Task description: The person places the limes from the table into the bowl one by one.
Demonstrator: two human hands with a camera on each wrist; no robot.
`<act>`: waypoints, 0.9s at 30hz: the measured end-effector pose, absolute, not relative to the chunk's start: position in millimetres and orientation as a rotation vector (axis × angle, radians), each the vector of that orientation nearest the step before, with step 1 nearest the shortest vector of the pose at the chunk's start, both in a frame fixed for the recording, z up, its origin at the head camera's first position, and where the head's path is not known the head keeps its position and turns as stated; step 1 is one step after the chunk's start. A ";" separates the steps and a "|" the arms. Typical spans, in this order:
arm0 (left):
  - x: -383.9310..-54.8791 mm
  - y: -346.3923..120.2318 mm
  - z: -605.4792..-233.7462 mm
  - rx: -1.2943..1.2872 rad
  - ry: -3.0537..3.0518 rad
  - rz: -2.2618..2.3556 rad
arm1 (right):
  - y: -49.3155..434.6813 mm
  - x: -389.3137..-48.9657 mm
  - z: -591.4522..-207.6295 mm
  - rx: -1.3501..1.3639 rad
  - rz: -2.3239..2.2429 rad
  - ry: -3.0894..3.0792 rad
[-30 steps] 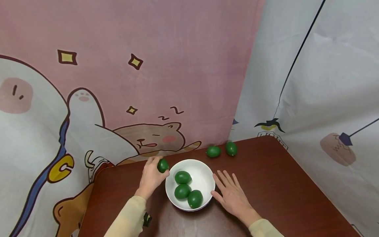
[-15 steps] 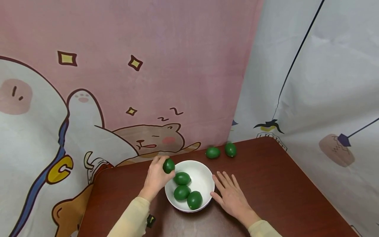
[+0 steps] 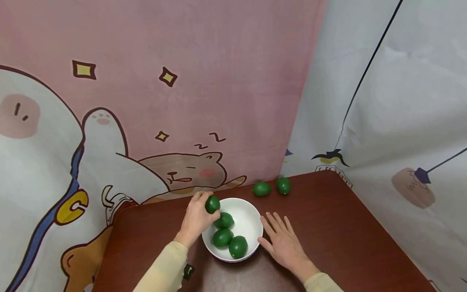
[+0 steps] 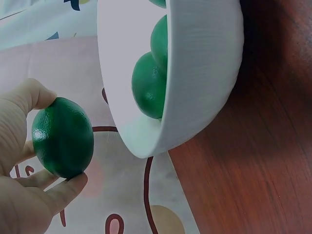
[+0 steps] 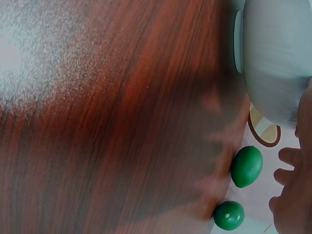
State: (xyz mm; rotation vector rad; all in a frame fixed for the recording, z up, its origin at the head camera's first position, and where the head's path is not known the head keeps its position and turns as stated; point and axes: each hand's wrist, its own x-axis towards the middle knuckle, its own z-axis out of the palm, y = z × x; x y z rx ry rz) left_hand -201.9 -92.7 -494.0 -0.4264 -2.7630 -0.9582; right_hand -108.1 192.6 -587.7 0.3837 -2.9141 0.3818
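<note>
My left hand pinches a green lime between thumb and fingers, at the upper left rim of a white bowl. In the left wrist view this held lime is apart from the bowl's wall. Inside the bowl, three limes lie together toward its left and front. My right hand is spread with straight fingers beside the bowl's right rim. The right wrist view has its thumb against or very near the bowl; contact cannot be made out for certain.
Two more limes, one on its side and one at its right, lie at the back edge of the brown wooden table. A printed cloth hangs close behind the table. A small dark object shows at the left sleeve.
My left hand has carried its lime rightward, from outside the bowl's left side to its upper left rim. My right hand stays by the bowl.
</note>
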 end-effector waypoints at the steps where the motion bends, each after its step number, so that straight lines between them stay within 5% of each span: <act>1: -201.8 -92.5 -494.2 -0.430 -2.763 -0.958 | 192.2 -108.3 -588.1 0.384 0.382 -2.912; 27: -196.0 -71.8 -493.9 -0.510 -2.800 -0.976 | 190.4 -107.5 -588.6 0.393 0.374 -2.845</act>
